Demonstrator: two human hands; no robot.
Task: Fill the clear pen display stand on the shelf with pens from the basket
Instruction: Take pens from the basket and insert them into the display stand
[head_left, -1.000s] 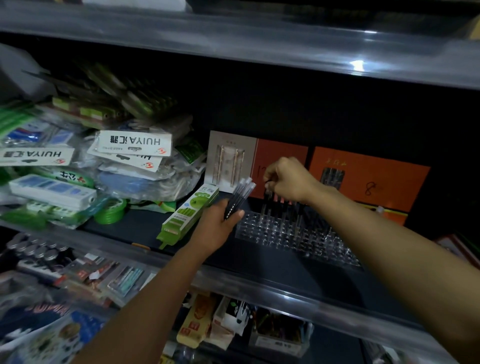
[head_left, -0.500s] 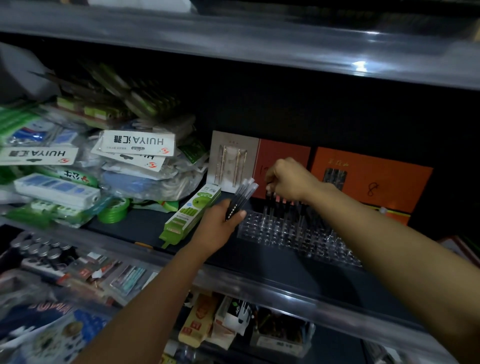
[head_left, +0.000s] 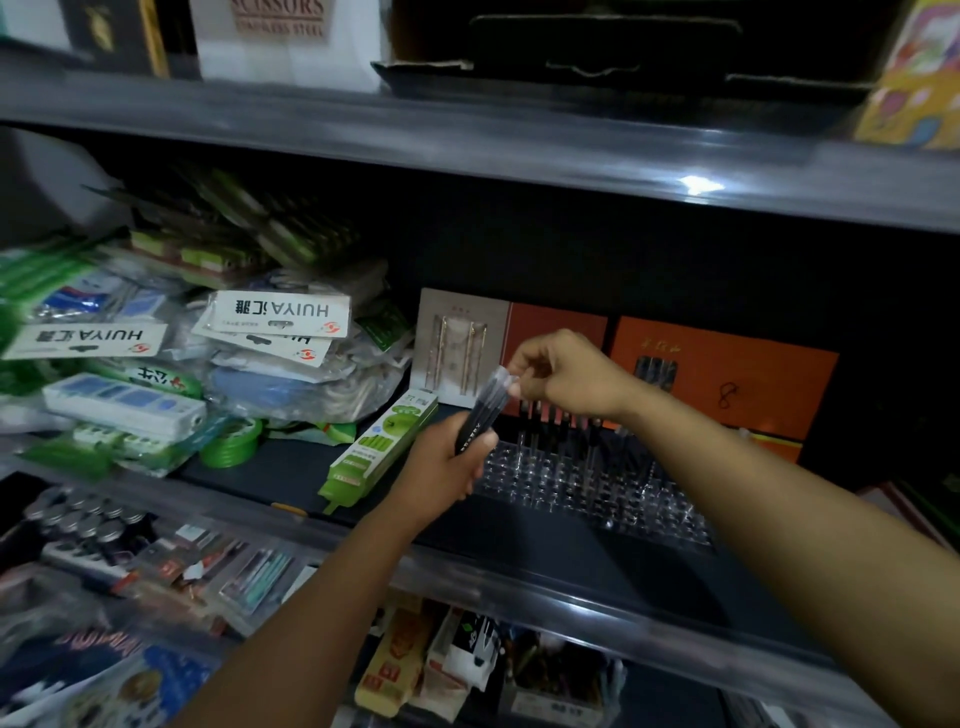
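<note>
Between my two hands, at the front of a dim stationery shelf (head_left: 519, 540), a small bundle of dark pens (head_left: 480, 410) stands tilted. My left hand (head_left: 441, 473) is wrapped round its lower end, and my right hand (head_left: 566, 376) pinches the clear cap tips at the top, as if drawing one pen out. The clear pen display stand (head_left: 587, 483) lies just right of my left hand and below my right wrist. A few pens already stand in its back row; the nearer holes look unfilled.

I judge the main risk to be the bundle loosening. If my right hand pulls one pen while my left grip slackens, the others could slide out and drop behind the shelf lip. A pen set in at a slant could also knock the back-row pens or miss its hole, since the clear holes are hard to read in this light.

The basket named in the task is not in view. My right fingertips are tucked behind the caps, so I cannot count how many pens they hold. Motion blur smears the packets to the left of my left hand, and my right forearm hides the stand's right end.
</note>
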